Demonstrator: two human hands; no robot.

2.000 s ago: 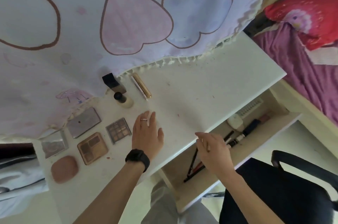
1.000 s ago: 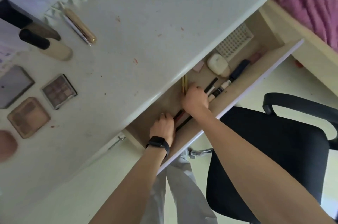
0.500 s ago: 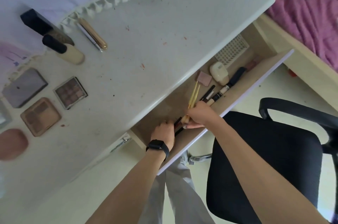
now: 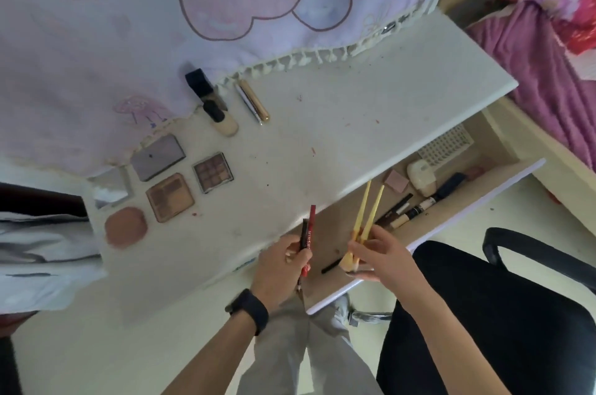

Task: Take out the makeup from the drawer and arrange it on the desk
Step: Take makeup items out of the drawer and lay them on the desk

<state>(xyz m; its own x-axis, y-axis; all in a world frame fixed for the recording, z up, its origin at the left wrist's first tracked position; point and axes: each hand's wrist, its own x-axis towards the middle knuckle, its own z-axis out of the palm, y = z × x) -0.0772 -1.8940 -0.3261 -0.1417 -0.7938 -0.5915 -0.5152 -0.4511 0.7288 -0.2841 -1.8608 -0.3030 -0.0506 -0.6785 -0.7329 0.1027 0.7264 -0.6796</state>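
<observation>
Head view: left hand [image 4: 276, 268] half hides pencils [image 4: 310, 223]; right hand [image 4: 383, 260], brushes [image 4: 374, 210].

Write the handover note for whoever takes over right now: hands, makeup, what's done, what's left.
Left hand grips a red pencil and a dark pencil at the desk's front edge.
Right hand holds two yellow-handled brushes over the open drawer.
Done: palettes, a foundation bottle and a gold tube lie arranged on the desk.
Left: set both handfuls on the desk, then fetch the dark pens, cream case, pink pan and black stick from the drawer.
</observation>
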